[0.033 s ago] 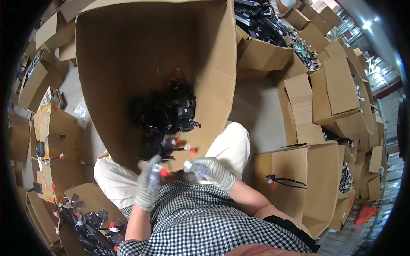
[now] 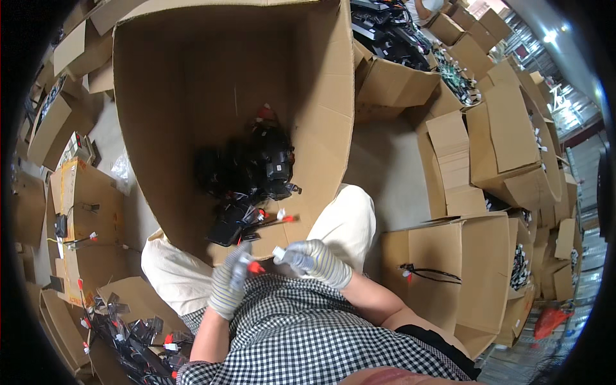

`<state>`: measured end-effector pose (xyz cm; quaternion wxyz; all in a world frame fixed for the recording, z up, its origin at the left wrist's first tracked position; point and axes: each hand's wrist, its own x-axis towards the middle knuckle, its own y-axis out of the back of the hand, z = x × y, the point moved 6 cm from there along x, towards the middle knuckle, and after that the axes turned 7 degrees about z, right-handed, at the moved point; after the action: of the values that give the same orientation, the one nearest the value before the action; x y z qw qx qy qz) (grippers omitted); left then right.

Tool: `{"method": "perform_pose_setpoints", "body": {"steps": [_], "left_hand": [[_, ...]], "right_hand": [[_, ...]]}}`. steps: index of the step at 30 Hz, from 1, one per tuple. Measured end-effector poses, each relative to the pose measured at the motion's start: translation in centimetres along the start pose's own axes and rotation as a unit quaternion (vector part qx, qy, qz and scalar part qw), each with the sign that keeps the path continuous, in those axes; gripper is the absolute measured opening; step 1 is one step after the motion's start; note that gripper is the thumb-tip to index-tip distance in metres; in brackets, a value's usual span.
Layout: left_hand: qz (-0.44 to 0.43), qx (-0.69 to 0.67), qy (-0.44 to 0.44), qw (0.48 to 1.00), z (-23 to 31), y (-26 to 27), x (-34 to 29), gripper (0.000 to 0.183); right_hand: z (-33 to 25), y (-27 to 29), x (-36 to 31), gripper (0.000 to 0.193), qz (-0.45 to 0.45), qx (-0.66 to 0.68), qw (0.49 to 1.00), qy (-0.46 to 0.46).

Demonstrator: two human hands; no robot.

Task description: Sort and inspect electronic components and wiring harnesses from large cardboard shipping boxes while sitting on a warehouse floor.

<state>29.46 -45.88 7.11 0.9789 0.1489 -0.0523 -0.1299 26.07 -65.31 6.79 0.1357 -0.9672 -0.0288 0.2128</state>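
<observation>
Though striped-gloved, hands (image 2: 230,283) (image 2: 323,264) around stubby plastic pieces (image 2: 256,267) (image 2: 278,253)

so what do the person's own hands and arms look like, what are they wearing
The left hand and right hand wear matching pale grey knit gloves with thin yellowish stripes, ending around the wrists. The forearms are bare. A black-and-white checked sleeve shows near the left elbow, and plain black fabric near the right upper arm.

brown box (image 2: 327,115), black parts (image 2: 278,168), red plug (image 2: 256,267), white plug (image 2: 278,252), white gloves (image 2: 328,264) with grey and yellow stripes, black-and-white checked top (image 2: 308,327), cream trousers (image 2: 346,215), red bag (image 2: 549,323)
</observation>
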Motion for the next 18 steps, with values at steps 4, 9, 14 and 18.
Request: {"method": "perform_pose_setpoints", "body": {"steps": [4, 9, 14, 18], "left_hand": [[-0.056, -0.090, 0.074, 0.992, -1.1, -3.2, -1.8, 0.055], [-0.060, -0.187, 0.178, 0.964, -1.3, -3.1, -1.9, 0.052], [-0.078, -0.216, 0.233, 0.945, -2.5, -3.4, -1.9, 0.046], [-0.150, -0.064, 0.132, 0.978, -2.0, -3.5, -1.3, 0.031]], "right_hand": [[-0.5, -1.1, 0.1, 0.034, -0.019, -0.164, 0.980, 0.113], [-1.2, -0.7, -0.6, 0.033, 0.039, -0.392, 0.884, 0.251], [-2.2, -1.2, -1.0, 0.028, 0.014, -0.545, 0.804, 0.236], [-0.9, -2.6, 0.0, 0.027, -0.143, -0.603, 0.755, 0.211]]}}
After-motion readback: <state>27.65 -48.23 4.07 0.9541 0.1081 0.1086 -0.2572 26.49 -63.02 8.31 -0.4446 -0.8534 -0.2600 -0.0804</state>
